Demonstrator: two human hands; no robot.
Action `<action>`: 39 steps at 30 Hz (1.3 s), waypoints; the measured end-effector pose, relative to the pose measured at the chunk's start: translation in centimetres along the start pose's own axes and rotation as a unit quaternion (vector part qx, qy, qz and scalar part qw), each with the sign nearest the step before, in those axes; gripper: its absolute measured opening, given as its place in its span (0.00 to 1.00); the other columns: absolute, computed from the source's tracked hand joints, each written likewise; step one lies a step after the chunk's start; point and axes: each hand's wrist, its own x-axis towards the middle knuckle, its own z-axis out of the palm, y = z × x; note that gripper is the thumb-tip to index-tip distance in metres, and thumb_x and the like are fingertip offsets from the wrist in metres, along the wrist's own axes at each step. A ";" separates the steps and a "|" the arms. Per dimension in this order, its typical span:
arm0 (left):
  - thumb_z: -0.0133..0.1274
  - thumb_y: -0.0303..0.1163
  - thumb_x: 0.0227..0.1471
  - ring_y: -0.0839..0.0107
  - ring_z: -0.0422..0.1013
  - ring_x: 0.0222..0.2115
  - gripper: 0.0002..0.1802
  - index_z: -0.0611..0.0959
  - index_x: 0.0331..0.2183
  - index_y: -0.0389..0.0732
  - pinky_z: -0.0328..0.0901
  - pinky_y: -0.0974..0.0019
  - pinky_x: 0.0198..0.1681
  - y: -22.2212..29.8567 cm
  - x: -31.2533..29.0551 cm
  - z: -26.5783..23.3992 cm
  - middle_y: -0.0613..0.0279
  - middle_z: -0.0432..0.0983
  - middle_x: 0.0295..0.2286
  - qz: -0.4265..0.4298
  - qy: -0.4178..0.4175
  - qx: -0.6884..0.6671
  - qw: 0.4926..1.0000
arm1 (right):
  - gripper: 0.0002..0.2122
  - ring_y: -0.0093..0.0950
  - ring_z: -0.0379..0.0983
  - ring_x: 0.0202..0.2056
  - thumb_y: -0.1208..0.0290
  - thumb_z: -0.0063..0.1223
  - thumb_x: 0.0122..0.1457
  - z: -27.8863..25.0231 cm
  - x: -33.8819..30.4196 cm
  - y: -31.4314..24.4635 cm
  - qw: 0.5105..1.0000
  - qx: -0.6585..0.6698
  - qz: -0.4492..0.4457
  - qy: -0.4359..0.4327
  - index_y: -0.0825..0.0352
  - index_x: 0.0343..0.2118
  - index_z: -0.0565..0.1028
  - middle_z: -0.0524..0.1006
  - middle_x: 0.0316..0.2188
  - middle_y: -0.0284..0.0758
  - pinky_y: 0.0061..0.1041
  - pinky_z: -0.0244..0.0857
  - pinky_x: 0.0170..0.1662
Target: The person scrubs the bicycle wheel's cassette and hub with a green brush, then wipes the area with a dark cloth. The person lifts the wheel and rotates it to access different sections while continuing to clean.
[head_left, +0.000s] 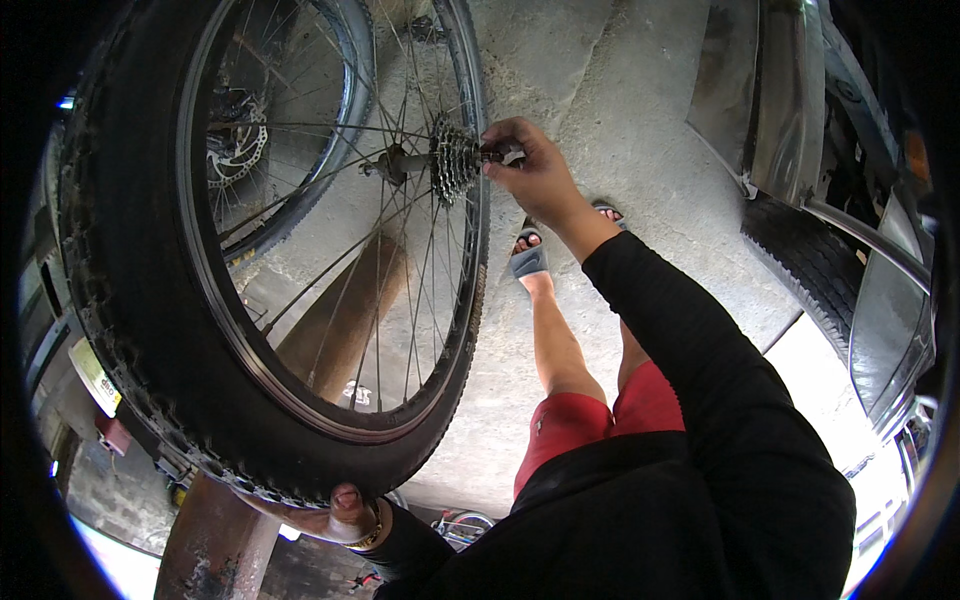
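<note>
A bicycle wheel with a thick black knobby tire point(150, 330) stands upright in front of me on the left. My left hand point(340, 520) grips its tire from below, thumb laid against the tread and the other fingers partly hidden under it. At the hub, a silver cassette of sprockets point(455, 160) faces right. My right hand point(530, 170) is closed in a pinch on a small dark fitting point(508, 153) at the axle's end, just right of the cassette. The fingers cover part of that fitting, and its exact kind is unclear.
Behind the held wheel is a second wheel with a disc brake rotor point(238, 150). A rusty brown pipe point(345, 310) runs below the spokes. On the right is a vehicle with a tire point(810, 260) and metal panels point(890, 320). My sandaled feet point(530, 255) stand on concrete.
</note>
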 end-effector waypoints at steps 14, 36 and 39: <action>0.56 0.61 0.38 0.52 0.56 0.55 0.57 0.52 0.59 0.36 0.57 0.52 0.57 -0.6 0.1 -0.9 0.40 0.52 0.55 0.032 -0.032 0.018 0.999 | 0.19 0.20 0.66 0.38 0.82 0.55 0.50 0.1 -0.3 -0.3 0.995 -0.082 -0.050 0.017 0.65 0.45 0.66 0.69 0.35 0.30 0.18 0.61 0.40; 0.54 0.65 0.39 0.51 0.56 0.55 0.58 0.50 0.59 0.36 0.55 0.49 0.57 0.3 -0.1 0.0 0.39 0.51 0.56 0.003 -0.016 -0.008 1.000 | 0.10 0.22 0.65 0.25 0.70 0.56 0.52 -0.8 -0.4 0.4 0.994 -0.111 -0.021 0.004 0.68 0.36 0.73 0.71 0.21 0.36 0.23 0.62 0.31; 0.54 0.65 0.39 0.51 0.56 0.55 0.59 0.50 0.59 0.37 0.55 0.49 0.57 0.2 -0.2 -0.2 0.39 0.51 0.56 0.001 -0.016 -0.011 1.000 | 0.11 0.24 0.64 0.24 0.67 0.56 0.53 -1.0 -0.2 0.2 0.994 -0.109 -0.030 -0.009 0.69 0.36 0.73 0.72 0.22 0.39 0.24 0.62 0.31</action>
